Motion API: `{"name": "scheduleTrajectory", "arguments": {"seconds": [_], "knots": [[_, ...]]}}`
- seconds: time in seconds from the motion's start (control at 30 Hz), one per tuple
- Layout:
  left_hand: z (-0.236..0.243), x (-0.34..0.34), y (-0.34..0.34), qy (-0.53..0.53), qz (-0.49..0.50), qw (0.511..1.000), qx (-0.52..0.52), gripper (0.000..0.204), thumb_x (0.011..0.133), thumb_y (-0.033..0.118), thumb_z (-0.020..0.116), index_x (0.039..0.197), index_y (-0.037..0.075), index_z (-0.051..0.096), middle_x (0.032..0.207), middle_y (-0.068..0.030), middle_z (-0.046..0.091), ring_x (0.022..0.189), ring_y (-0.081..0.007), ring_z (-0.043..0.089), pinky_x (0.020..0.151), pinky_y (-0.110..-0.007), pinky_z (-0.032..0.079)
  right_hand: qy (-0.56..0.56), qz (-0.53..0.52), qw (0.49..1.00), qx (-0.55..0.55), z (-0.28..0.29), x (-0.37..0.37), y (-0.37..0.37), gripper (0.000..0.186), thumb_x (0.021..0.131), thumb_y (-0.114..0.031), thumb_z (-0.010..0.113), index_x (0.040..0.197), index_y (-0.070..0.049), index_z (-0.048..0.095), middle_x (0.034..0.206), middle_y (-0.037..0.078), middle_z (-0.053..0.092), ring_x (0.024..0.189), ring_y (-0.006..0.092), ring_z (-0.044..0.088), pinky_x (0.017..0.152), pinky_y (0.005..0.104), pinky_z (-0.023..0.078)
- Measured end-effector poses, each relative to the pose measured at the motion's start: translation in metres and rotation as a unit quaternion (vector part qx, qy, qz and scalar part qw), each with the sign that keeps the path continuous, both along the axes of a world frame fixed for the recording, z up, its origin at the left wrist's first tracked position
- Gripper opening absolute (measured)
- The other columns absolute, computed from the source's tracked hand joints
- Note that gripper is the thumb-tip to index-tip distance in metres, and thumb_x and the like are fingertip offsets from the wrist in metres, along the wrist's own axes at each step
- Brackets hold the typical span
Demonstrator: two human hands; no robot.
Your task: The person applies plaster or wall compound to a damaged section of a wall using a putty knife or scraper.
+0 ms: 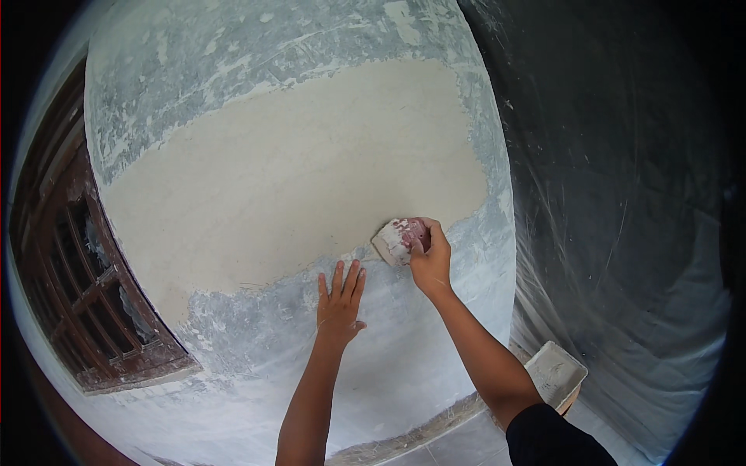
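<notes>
In front of me stands a bluish-grey wall [249, 322] with a broad patch of smooth cream plaster [311, 155] across its middle. My right hand [432, 260] grips a maroon putty spreader [400, 239], its blade side caked with white plaster. The spreader lies against the wall at the lower right edge of the patch. Just left of it, my left hand [339, 309] rests on the grey surface below the patch, fingers stretched out and spread, holding nothing. My right palm hides part of the spreader's grip.
A brown wooden window with bars [93, 287] is set in the wall at the left. Dark plastic sheeting [614, 171] hangs along the right. At the lower right sits a rectangular tray [558, 373] with whitish residue, near the wall's foot and the grey tiled floor [466, 446].
</notes>
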State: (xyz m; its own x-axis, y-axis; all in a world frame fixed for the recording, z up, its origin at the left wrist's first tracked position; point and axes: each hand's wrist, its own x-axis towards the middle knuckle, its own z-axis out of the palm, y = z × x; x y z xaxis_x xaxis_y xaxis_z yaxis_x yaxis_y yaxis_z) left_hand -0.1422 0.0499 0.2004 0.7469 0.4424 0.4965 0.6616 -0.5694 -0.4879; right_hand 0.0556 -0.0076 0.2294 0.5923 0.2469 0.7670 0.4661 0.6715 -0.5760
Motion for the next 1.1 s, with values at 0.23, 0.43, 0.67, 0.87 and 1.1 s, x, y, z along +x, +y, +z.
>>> {"name": "scheduleTrajectory", "arguments": {"seconds": [0.23, 0.43, 0.67, 0.87, 1.1], "knots": [[-0.001, -0.001, 0.001, 0.002, -0.002, 1.0, 0.006, 0.125, 0.054, 0.048, 0.087, 0.152, 0.01, 0.02, 0.16, -0.0102, 0.011, 0.148, -0.0353, 0.008, 0.116, -0.062, 0.009, 0.043, 0.006, 0.999, 0.016, 0.001, 0.008, 0.004, 0.037, 0.081, 0.015, 0.049, 0.116, 0.005, 0.054, 0.107, 0.02, 0.062, 0.099, 0.0281, 0.064, 0.089, 0.0326, 0.049], [-0.002, -0.001, 0.003, 0.004, -0.002, 1.0, 0.01, 0.124, 0.054, 0.049, 0.086, 0.152, 0.01, 0.02, 0.16, -0.0101, 0.011, 0.148, -0.0353, 0.008, 0.115, -0.063, 0.01, 0.003, -0.001, 1.0, 0.004, -0.002, 0.007, 0.008, 0.036, 0.084, 0.014, 0.051, 0.118, 0.003, 0.054, 0.106, 0.014, 0.062, 0.099, 0.0198, 0.063, 0.088, 0.029, 0.048], [0.0, -0.001, 0.001, 0.005, -0.003, 1.0, 0.011, 0.125, 0.054, 0.049, 0.086, 0.152, 0.01, 0.02, 0.16, -0.0102, 0.011, 0.148, -0.0353, 0.007, 0.115, -0.063, 0.01, -0.029, -0.044, 0.999, 0.008, -0.001, 0.007, 0.011, 0.038, 0.076, 0.014, 0.052, 0.113, 0.005, 0.056, 0.106, 0.021, 0.062, 0.099, 0.0355, 0.063, 0.088, 0.0375, 0.049], [-0.002, -0.001, 0.003, 0.0, -0.008, 1.0, 0.016, 0.127, 0.052, 0.049, 0.087, 0.152, 0.009, 0.02, 0.16, -0.0105, 0.011, 0.148, -0.0354, 0.008, 0.115, -0.062, 0.009, -0.022, 0.011, 1.0, -0.016, -0.002, 0.008, 0.008, 0.038, 0.076, 0.015, 0.052, 0.112, 0.003, 0.057, 0.104, 0.021, 0.063, 0.099, 0.0337, 0.065, 0.087, 0.0361, 0.05], [0.001, 0.0, -0.002, -0.001, -0.009, 1.0, 0.013, 0.127, 0.052, 0.049, 0.087, 0.152, 0.009, 0.019, 0.16, -0.0106, 0.012, 0.148, -0.0356, 0.008, 0.115, -0.062, 0.009, -0.002, 0.023, 0.999, -0.04, -0.006, 0.012, 0.003, 0.037, 0.079, 0.014, 0.052, 0.113, 0.002, 0.058, 0.101, 0.015, 0.065, 0.095, 0.023, 0.064, 0.085, 0.0303, 0.049]]}}
